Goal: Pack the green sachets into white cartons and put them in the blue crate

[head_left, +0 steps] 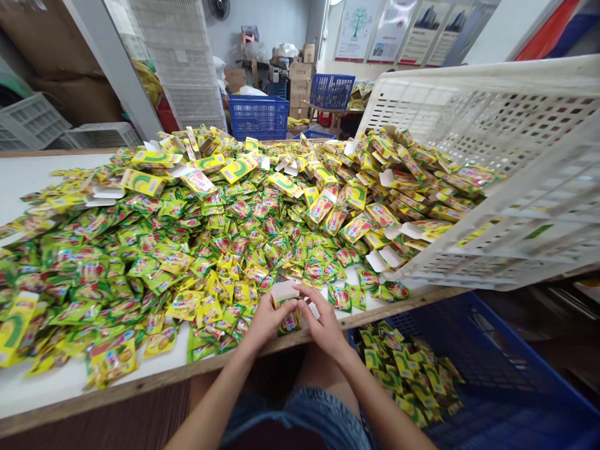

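At the table's front edge, my left hand (pixel 263 322) is closed around a small carton (pixel 284 292) whose white inner flap stands up. My right hand (pixel 324 325) meets it from the other side, thumb and fingertips pinched at its right edge. Fingers cover most of the carton, so its contents cannot be made out. A green sachet (pixel 290 322) shows just below the hands. Around them spreads a large heap of green and yellow sachets (pixel 225 250). Yellow cartons (pixel 244 167), several with flaps raised, lie on top and toward the back.
A white perforated crate (pixel 529 219) lies tilted on the right, cartons spilling from its mouth. Below the edge at right, a blue crate (pixel 525 375) holds filled-looking yellow cartons (pixel 412 369). Stacked white crates (pixel 180 62) and another blue crate (pixel 259 115) stand behind the wooden-edged table (pixel 159 362).
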Demonstrator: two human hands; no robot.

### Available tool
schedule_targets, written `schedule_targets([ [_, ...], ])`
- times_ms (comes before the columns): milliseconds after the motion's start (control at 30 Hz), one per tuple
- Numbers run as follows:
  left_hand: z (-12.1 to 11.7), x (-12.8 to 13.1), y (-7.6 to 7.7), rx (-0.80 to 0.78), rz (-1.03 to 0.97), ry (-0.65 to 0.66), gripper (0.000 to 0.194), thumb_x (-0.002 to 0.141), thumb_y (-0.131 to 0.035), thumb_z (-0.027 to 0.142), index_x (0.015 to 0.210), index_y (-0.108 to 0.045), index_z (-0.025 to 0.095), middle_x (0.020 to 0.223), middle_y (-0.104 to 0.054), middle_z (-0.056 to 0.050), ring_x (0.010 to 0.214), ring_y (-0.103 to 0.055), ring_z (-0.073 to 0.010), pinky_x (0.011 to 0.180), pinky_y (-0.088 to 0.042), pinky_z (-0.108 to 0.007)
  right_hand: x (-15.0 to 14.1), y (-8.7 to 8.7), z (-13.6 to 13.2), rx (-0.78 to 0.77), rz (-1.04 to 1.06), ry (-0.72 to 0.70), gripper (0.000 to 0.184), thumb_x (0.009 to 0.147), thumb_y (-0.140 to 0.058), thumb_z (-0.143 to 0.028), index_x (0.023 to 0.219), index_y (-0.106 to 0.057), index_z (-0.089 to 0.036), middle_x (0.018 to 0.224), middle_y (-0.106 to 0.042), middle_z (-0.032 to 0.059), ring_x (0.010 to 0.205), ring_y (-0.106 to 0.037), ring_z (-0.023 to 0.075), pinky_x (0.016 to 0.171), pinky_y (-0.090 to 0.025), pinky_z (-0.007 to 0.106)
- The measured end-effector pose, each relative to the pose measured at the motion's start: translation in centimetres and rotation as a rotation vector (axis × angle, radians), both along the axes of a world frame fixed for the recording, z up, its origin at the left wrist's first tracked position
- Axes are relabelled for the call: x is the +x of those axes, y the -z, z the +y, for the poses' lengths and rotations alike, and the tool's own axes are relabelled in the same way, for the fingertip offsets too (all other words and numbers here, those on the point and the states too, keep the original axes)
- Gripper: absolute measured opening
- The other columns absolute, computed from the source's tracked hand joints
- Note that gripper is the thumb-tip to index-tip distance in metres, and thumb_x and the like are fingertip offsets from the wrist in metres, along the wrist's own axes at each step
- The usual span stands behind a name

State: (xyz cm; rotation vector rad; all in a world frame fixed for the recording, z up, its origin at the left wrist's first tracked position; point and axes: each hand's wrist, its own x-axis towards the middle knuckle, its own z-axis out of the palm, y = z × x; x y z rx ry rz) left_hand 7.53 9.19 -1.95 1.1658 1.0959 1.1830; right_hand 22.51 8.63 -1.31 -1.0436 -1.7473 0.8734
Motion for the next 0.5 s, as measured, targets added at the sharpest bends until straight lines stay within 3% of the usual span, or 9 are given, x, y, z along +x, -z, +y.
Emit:
schedule_targets([
  [100, -1.1, 0.0, -0.5, 0.069, -0.017, -0.104, 0.053, 0.077, -0.065, 0.028, 0.123, -0.039, 0.021, 0.112, -0.065, -0.009, 0.097, -0.065, -0.0202, 0.088, -0.048, -0.036, 0.1, -0.1, 0.0, 0.001, -0.023, -0.001, 0.033, 0.09, -0.046, -0.024, 0.123, -0.053, -0.028, 0.112, -0.057, 0.0056, 0.102, -0.053, 0.0187, 0.086, -0.044, 0.032],
  [167, -2.0, -0.2, -0.6, 0.108, -0.01, -0.171, 0.054, 0.079, -0.063, 0.026, 0.124, -0.032, 0.024, 0.109, -0.065, -0.008, 0.096, -0.065, -0.0192, 0.088, -0.048, -0.036, 0.1, -0.2, 0.0, 0.006, -0.035, -0.003, 0.035, 0.09, -0.047, -0.023, 0.124, -0.052, -0.027, 0.114, -0.056, 0.0062, 0.106, -0.051, 0.0193, 0.088, -0.043, 0.033],
  [300, -3.0, -0.7, -0.4, 0.135, 0.079, -0.132, 0.033, 0.083, -0.058, 0.024, 0.113, -0.043, 0.023, 0.105, -0.064, -0.006, 0.099, -0.063, -0.0194, 0.089, -0.048, -0.036, 0.0, -0.3, -0.1, 0.023, -0.057, -0.047, 0.031, 0.089, -0.048, -0.022, 0.119, -0.056, -0.028, 0.115, -0.055, 0.0065, 0.111, -0.049, 0.0202, 0.095, -0.04, 0.036],
  [500, -2.6, -1.1, -0.3, 0.148, 0.145, -0.063, 0.018, 0.085, -0.055, 0.024, 0.103, -0.056, 0.02, 0.106, -0.064, -0.007, 0.099, -0.062, -0.0202, 0.089, -0.048, -0.034, -0.1, -0.3, 0.1, 0.045, -0.084, -0.071, 0.029, 0.089, -0.048, -0.022, 0.115, -0.059, -0.028, 0.111, -0.057, 0.0059, 0.11, -0.05, 0.0195, 0.096, -0.04, 0.036],
])
